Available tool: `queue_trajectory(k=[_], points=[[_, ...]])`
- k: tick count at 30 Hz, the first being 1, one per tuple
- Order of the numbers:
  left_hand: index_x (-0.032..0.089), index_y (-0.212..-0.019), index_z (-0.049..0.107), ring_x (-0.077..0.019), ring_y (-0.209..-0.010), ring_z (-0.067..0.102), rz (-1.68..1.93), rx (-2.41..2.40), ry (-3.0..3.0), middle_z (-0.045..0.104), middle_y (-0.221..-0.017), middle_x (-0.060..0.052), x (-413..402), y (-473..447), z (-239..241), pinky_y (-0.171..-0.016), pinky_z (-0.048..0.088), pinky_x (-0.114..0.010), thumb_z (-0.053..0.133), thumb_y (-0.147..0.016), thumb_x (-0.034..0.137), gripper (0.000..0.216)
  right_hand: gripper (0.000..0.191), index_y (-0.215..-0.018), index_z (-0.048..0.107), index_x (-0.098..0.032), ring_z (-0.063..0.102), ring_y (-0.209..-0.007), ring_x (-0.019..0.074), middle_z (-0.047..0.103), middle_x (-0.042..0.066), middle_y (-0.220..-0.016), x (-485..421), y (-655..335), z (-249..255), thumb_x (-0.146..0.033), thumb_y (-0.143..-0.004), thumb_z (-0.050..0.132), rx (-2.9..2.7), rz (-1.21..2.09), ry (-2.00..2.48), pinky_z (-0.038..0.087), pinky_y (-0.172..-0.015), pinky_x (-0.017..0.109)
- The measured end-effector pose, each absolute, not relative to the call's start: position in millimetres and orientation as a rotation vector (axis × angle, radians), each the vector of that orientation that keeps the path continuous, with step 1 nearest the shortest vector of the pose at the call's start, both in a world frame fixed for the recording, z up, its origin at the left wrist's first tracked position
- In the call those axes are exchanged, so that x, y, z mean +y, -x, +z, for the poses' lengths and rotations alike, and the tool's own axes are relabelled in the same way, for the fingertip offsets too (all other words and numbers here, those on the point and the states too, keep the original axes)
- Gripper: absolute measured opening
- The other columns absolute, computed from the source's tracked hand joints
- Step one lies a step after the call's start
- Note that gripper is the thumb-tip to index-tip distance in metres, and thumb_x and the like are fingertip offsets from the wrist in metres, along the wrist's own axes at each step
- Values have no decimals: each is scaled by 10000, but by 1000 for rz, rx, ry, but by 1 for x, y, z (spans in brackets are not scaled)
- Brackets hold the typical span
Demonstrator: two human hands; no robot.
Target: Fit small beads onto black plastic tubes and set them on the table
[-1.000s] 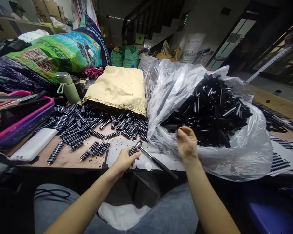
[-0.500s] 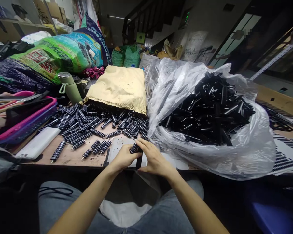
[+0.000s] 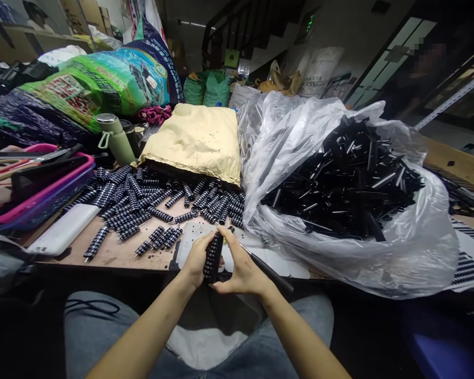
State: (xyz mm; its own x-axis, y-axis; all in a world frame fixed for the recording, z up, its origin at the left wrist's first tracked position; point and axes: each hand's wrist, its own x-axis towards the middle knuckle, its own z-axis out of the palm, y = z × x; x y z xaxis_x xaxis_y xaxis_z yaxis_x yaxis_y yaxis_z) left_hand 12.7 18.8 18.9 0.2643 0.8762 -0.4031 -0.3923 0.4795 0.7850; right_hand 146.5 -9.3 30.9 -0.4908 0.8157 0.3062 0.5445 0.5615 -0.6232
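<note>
The left hand (image 3: 196, 260) grips one black-and-white checked rod-shaped piece (image 3: 212, 259) over the front edge of the wooden worktop (image 3: 112, 255); the right hand (image 3: 245, 268) spans its side, fingertips near the upper end, thumb at the lower. To do this well, I'd steady the piece in the left palm and press evenly at both ends, keeping it straight. Counted: one black-handled tool with a metal shaft (image 3: 272, 271), one translucent plastic bag (image 3: 379, 276), one cream sack (image 3: 193, 137), one green cylindrical bottle (image 3: 119, 141); the loose checked rods (image 3: 122, 208) and glossy black strips (image 3: 339, 184) overlap too much to number
</note>
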Motion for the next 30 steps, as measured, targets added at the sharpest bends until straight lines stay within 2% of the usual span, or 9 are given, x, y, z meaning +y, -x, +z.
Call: queue_trajectory(k=[2, 8, 14, 21, 24, 27, 30], points=[[129, -916, 571, -124, -380, 517, 920, 954, -578, 533, -473, 13, 18, -14, 21, -377, 426, -223, 511, -746, 428, 350, 1052, -1373, 44, -125, 176, -1316, 257, 183, 158, -1414, -7, -144, 25, -265, -552, 685, -2227, 589, 1066, 220, -1077, 406], [139, -908, 572, -116, -356, 512, 1027, 1032, -725, 545, -477, 19, 17, -16, 25, -337, 404, -192, 571, -714, 438, 357, 1045, -1370, 74, -131, 193, -1308, 262, 228, 148, -1393, -7, -141, 18, -228, -535, 695, -2153, 531, 1095, 227, -1078, 413], [141, -910, 564, -132, -332, 503, 908, 1021, -622, 504, -409, 27, 19, -16, 24, -323, 403, -208, 578, -704, 446, 368, 1060, -1364, 110, -142, 231, -1299, 259, 229, 162, -1399, -5, -144, 14, -355, -544, 746, -2106, 640, 1087, 238, -1074, 405], [135, -887, 572, -118, -325, 487, 865, 1076, -619, 502, -399, 16, 21, -15, 20, -331, 397, -198, 556, -732, 427, 330, 1024, -1348, 143, -146, 264, -1282, 243, 267, 142, -1374, -4, -140, 5, -237, -516, 731, -1988, 816, 1119, 253, -1067, 383], [130, -885, 582, -110, -348, 496, 847, 1113, -631, 523, -460, 7, 24, -14, 17, -355, 409, -205, 548, -741, 427, 332, 1004, -1330, 186, -144, 298, -1257, 237, 307, 132, -1336, -4, -136, 3, -217, -489, 729, -1948, 840, 1149, 274, -1056, 367], [122, -983, 584, -136, -441, 553, 824, 1164, -770, 575, -599, -34, 24, -9, 9, -440, 469, -267, 475, -787, 426, 378, 1021, -1321, 197, -131, 308, -1243, 250, 320, 142, -1316, 0, -128, -5, -216, -456, 732, -1937, 795, 1218, 285, -1046, 379], [141, -1133, 545, -193, -745, 608, 918, 1266, -1333, 594, -873, -96, 17, 0, -7, -692, 503, -356, 489, -790, 351, 406, 989, -1327, 183, -120, 292, -1246, 274, 323, 161, -1312, 3, -118, -18, -230, -491, 701, -1945, 641, 1310, 286, -1035, 421]])
